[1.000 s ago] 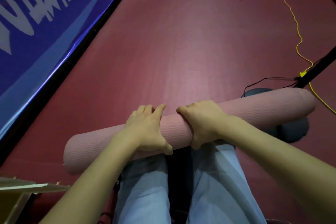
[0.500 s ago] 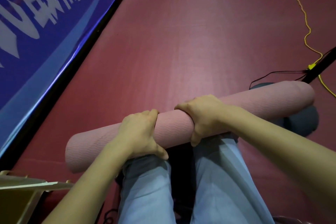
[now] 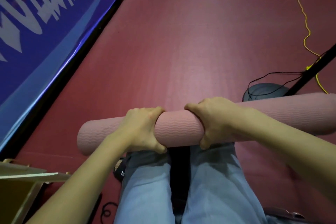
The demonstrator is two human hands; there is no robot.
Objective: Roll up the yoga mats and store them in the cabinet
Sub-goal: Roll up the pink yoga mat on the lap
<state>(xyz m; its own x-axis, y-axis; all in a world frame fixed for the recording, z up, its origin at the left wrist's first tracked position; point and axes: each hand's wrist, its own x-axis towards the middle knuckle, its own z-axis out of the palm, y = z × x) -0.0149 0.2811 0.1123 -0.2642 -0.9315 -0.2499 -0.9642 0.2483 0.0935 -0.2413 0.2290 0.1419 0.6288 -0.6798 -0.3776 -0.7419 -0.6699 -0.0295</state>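
Red floor (image 3: 190, 45) wide open ahead of the hands. Left edge bounded by blue banner (image 3: 45, 29) with a black strip along its base. Right side has yellow cord (image 3: 307, 29), black pole (image 3: 312, 72), thin black cables and a dark round base (image 3: 261, 91) just behind the mat's right part. Wooden piece (image 3: 20, 178) at lower left.

Rolled pink yoga mat (image 3: 178, 128) lies crosswise above the knees in light blue trousers (image 3: 214, 187), right end running out of view. Left hand (image 3: 141, 129) and right hand (image 3: 212, 120) grip it near the middle, close together, fingers curled over the far side, thumbs on the near side underneath. Bare mat shows between them.

Banner carries large white characters, cut off, unreadable. Small white marks on a black strap (image 3: 121, 172) by the left knee, too small to read.
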